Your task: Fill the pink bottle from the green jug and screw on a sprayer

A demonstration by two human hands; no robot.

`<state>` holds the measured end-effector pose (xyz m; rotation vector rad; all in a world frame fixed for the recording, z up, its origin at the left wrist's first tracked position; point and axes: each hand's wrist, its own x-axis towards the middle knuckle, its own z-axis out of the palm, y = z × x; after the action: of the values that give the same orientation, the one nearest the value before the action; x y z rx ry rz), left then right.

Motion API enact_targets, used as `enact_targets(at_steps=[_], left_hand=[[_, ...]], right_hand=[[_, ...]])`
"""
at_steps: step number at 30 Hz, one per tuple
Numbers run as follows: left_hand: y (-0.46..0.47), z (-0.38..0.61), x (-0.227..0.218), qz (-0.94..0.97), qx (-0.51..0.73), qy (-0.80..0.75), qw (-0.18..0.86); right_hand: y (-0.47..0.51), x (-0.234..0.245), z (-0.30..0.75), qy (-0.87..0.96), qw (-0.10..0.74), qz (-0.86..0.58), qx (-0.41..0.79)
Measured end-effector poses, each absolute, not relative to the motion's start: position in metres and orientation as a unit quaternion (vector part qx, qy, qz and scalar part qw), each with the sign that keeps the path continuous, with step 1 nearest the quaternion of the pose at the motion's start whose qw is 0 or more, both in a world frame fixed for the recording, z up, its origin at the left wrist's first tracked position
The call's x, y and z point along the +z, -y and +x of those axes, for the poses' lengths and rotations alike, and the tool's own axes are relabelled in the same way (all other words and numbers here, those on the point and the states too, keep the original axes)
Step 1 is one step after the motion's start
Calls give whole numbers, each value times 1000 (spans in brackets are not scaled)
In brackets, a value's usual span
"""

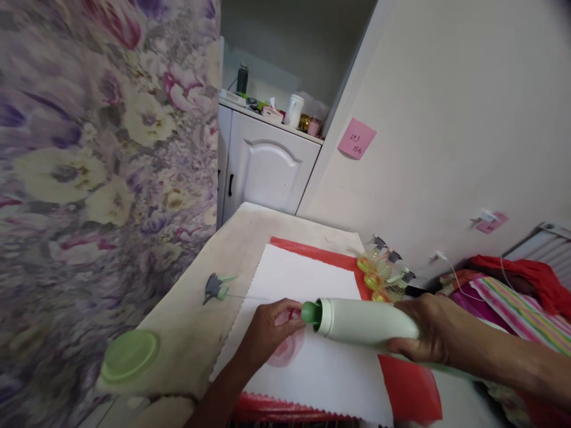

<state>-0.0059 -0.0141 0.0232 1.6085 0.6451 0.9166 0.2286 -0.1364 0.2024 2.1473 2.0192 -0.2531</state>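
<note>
The right hand [430, 327] has its grip closed around the lower part of a pale green bottle [368, 321]. The bottle lies roughly level above the near-middle of the counter [185, 333], its open mouth turned left. A green piece [311, 312] protrudes from that mouth. The left hand [274, 327] meets it there, thumb and forefinger brought close together at its tip. Whether this grip pinches the green piece or the pink translucent item [288, 351] showing between and below the fingers cannot be determined.

Beneath both hands is a white sheet [307, 273] with scalloped edges, over a red sheet [410, 386] that shows along the far, right and near sides. To the left on the counter lies a grey-and-green cap [215, 288] with a thin stem pointing right; nearer and further left is a round green lid [130, 355]. At the far right of the sheets stands a group of clear and yellow rounded containers [377, 273]. A white cabinet [267, 163] is beyond the counter, a floral curtain [107, 178] to the left.
</note>
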Motion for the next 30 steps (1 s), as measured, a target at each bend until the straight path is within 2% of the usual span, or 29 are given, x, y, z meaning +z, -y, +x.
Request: enact_targets(at_steps=[30], left_hand=[[14,-5,23,685,386,-279,552]], right_hand=[[135,197,235,-697,89,708,-65]])
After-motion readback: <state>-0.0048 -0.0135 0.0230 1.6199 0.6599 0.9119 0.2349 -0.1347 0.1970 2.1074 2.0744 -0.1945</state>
